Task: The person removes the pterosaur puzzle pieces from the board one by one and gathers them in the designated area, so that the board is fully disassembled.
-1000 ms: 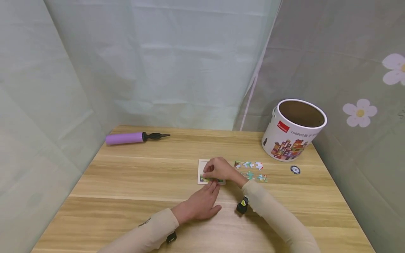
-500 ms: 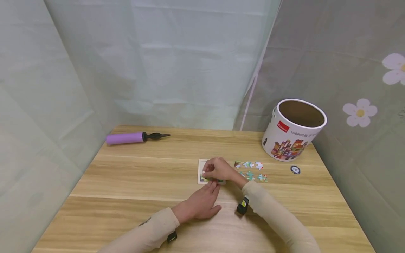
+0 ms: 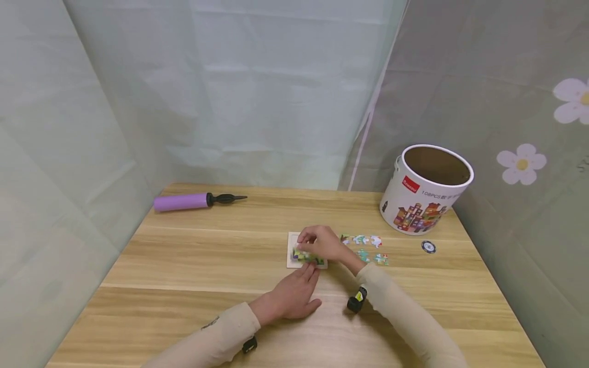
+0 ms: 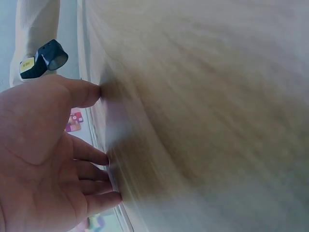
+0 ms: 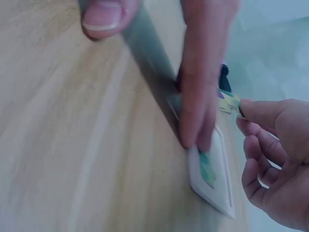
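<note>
In the head view a small pale-framed jigsaw board (image 3: 290, 250) lies flat on the table, partly covered by both hands. My right hand (image 3: 324, 244) pinches a green and yellow jigsaw piece (image 5: 228, 102) between thumb and fingers, and the right wrist view has it raised off the board. My left hand (image 3: 295, 295) lies palm down with its fingers extended, fingertips resting at the board's near edge. Inside the frame a green jigsaw section (image 5: 206, 169) shows beside the left fingertips. Loose jigsaw pieces (image 3: 361, 239) lie in two rows right of the board, some hidden behind my right wrist.
A white printed bucket (image 3: 411, 207) stands at the back right of the wooden table (image 3: 207, 266). In front of it lies a dark round chip (image 3: 428, 247). A purple hand pump (image 3: 184, 202) lies at the back left. Hanging cloth surrounds the table's back and sides.
My right hand has risen slightly and shifted right, lifting the pinched jigsaw piece from the board. My left hand has stayed put.
</note>
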Demonstrator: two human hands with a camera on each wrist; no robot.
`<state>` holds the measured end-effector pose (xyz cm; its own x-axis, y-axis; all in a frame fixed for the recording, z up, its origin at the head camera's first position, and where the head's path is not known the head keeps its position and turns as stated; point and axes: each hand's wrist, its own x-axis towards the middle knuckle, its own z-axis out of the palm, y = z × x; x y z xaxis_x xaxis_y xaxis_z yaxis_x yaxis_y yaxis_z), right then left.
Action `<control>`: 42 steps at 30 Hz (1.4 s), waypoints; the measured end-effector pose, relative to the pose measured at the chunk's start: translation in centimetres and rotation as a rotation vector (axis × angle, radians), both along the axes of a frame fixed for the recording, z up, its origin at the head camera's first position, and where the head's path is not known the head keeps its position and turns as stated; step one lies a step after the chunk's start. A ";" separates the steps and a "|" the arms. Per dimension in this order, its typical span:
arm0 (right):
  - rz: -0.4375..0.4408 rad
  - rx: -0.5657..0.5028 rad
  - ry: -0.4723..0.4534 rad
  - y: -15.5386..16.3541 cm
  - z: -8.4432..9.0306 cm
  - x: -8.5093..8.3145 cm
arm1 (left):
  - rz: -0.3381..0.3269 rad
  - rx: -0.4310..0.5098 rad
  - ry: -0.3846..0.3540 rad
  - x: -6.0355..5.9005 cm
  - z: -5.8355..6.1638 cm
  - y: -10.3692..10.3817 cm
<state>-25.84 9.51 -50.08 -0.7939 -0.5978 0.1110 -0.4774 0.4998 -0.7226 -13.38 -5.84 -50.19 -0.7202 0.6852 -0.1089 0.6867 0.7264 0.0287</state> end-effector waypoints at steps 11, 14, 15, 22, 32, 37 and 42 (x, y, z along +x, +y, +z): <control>-0.097 -0.016 0.034 4.2 1.5 0.6 | 0.016 -0.026 0.011 0.2 0.0 0.2; -0.125 -0.012 0.022 5.6 1.6 0.8 | 0.015 -0.041 0.016 0.2 0.1 0.2; -0.132 -0.011 0.019 6.1 1.7 0.9 | 0.015 -0.044 0.018 0.2 0.1 0.2; -0.166 0.019 0.049 8.8 1.5 1.7 | 0.006 -0.042 0.035 0.2 0.4 0.1; -0.170 0.037 0.032 11.3 1.1 3.0 | 0.005 -0.045 0.037 0.2 0.6 0.2; -0.169 0.058 0.024 12.1 0.6 3.9 | 0.002 -0.046 0.044 0.2 0.5 0.2; -0.160 0.051 -0.003 12.8 -0.2 4.6 | 0.004 -0.051 0.046 0.2 0.4 0.2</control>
